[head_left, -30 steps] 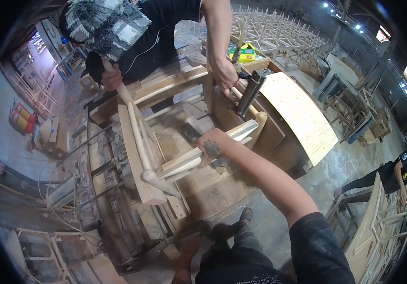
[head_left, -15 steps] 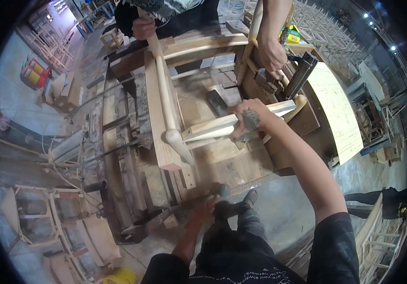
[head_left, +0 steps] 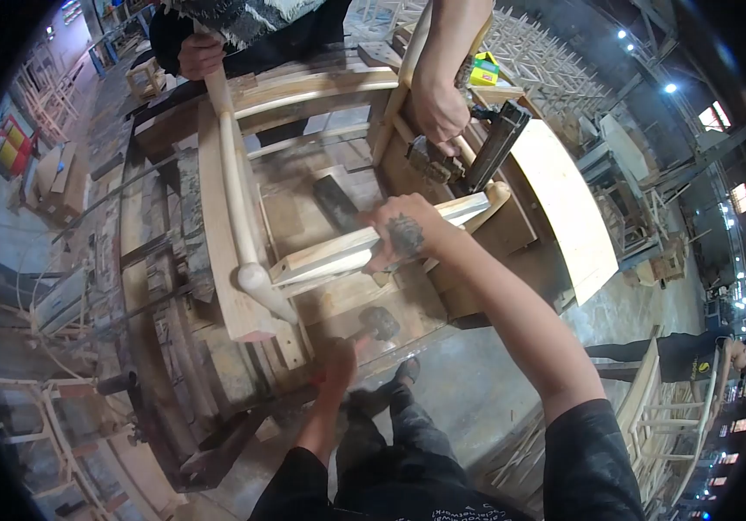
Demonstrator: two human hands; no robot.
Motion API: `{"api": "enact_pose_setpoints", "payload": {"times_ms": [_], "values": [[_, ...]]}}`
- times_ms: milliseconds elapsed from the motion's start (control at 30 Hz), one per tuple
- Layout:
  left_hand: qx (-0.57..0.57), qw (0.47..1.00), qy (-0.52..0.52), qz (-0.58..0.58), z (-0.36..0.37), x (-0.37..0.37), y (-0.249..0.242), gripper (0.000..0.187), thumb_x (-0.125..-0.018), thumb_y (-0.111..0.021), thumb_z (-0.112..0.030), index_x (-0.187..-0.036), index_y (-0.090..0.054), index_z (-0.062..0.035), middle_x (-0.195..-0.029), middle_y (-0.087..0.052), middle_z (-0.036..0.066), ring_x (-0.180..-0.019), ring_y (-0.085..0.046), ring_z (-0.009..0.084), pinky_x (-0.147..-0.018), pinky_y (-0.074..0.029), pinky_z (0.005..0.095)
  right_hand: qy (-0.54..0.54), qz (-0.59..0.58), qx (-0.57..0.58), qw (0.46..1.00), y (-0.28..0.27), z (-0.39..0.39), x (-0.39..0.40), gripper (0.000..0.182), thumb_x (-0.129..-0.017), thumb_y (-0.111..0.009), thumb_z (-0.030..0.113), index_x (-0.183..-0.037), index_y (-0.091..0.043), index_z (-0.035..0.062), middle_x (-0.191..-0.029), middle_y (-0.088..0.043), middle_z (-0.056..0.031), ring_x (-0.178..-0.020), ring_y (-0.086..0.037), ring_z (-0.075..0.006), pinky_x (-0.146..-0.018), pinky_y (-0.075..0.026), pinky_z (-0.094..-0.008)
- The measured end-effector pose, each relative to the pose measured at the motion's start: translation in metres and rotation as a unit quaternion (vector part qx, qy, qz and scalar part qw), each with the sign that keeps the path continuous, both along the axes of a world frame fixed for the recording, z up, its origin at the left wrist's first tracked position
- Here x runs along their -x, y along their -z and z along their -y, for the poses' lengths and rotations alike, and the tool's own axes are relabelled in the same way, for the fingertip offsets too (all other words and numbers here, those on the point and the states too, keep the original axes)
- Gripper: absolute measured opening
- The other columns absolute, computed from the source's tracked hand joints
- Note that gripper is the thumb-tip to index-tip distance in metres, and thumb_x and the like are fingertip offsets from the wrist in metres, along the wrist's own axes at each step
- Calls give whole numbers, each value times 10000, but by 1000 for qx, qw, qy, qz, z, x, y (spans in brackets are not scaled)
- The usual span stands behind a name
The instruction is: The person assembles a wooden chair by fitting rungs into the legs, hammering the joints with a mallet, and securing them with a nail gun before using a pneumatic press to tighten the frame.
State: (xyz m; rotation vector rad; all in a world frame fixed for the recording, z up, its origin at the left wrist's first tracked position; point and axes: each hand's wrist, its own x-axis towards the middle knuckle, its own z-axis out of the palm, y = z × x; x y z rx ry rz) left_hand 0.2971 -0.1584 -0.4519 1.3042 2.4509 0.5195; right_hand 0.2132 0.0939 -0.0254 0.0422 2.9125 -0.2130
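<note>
My right hand (head_left: 397,233) is closed over a pale wooden bar (head_left: 325,258) that spans between two rounded legs of a wooden chair frame (head_left: 245,217). Low in front of that frame, my left hand (head_left: 336,360) is closed on a hammer; its dark, blunt head (head_left: 380,323) points up and right, slightly blurred. Across from me, a co-worker's hand (head_left: 442,108) holds a nail gun (head_left: 496,148) close to the right end of the bar. The co-worker's other hand (head_left: 201,56) grips the far end of the left round leg.
The frame rests on a worn workbench (head_left: 173,286) with metal bars. A curved pale panel (head_left: 564,213) stands at the right. A dark block (head_left: 335,204) lies inside the frame. Another person (head_left: 694,356) is at far right, beside stacked wood.
The view has swung, shifting the scene left and slightly down. My left hand has risen with the hammer toward the frame's front. My right hand keeps its hold on the bar.
</note>
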Motion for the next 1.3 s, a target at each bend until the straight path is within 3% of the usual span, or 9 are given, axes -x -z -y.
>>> {"api": "enact_pose_setpoints", "payload": {"times_ms": [200,300,400,500,700,800,933,1100,1300], "values": [[-143,980,-16,-135,-42,0,-3,129,-861,-612,-147,-972,-589,-85,-890,-581,138,-921,-604,342,-916,-434,587,-2,10,-18,1000,0,-2,1,731,-584,-816,586,-1146,-707,131,-916,-733,-173,-892,-710,-377,-789,-571,-468],[-74,991,-48,-101,-48,-5,-15,156,-870,-592,-136,-1011,-598,-68,-924,-584,139,-987,-587,342,-970,-423,575,-1,3,-12,1000,6,-1,2,725,-576,-809,580,-1142,-713,137,-932,-735,-172,-893,-712,-376,-787,-574,-464],[-130,981,-67,-130,-35,-12,-32,220,-861,-601,-121,-1070,-598,-54,-975,-590,146,-1046,-567,354,-982,-422,562,1,10,-21,1000,6,-2,2,753,-581,-811,599,-1178,-718,151,-929,-739,-175,-912,-715,-364,-808,-574,-456],[-121,978,-37,-164,17,-38,-57,324,-866,-603,-115,-1181,-597,-36,-1095,-594,182,-1098,-559,373,-982,-422,549,-4,31,-28,999,-2,0,1,759,-601,-821,601,-1215,-710,167,-958,-744,-168,-947,-717,-348,-825,-571,-453],[-118,982,-140,56,138,-79,-87,425,-886,-581,-97,-1306,-552,-36,-1249,-546,237,-1153,-555,413,-988,-426,553,-15,16,-12,1000,-2,0,0,738,-610,-810,578,-1214,-703,168,-977,-746,-158,-951,-719,-340,-830,-568,-453],[-67,975,-210,-20,182,-89,-97,368,-902,-575,-108,-1262,-560,-35,-1180,-548,237,-1115,-560,444,-956,-456,550,-17,4,-13,1000,-4,1,-1,755,-605,-800,594,-1213,-701,157,-962,-745,-161,-938,-720,-343,-826,-570,-450],[-86,946,-308,57,213,-90,-112,400,-879,-596,-113,-1270,-571,-29,-1249,-547,264,-1163,-533,485,-981,-450,552,-24,-12,-10,1000,-5,1,-4,761,-606,-798,605,-1201,-700,142,-951,-742,-171,-927,-720,-349,-817,-570,-451],[-115,927,-357,8,192,-78,-187,395,-927,-613,-189,-1286,-565,-30,-1275,-548,247,-1180,-548,477,-985,-473,516,-23,-28,-5,999,1,0,-4,795,-597,-812,610,-1210,-672,124,-943,-736,-185,-919,-720,-355,-808,-568,-463],[-256,895,-359,-64,181,-41,-315,269,-942,-626,-48,-1206,-623,3,-1190,-599,208,-1099,-598,401,-949,-493,446,-25,-46,-1,999,3,0,-3,763,-602,-841,565,-1143,-602,83,-930,-713,-172,-922,-704,-371,-791,-560,-487]]}}
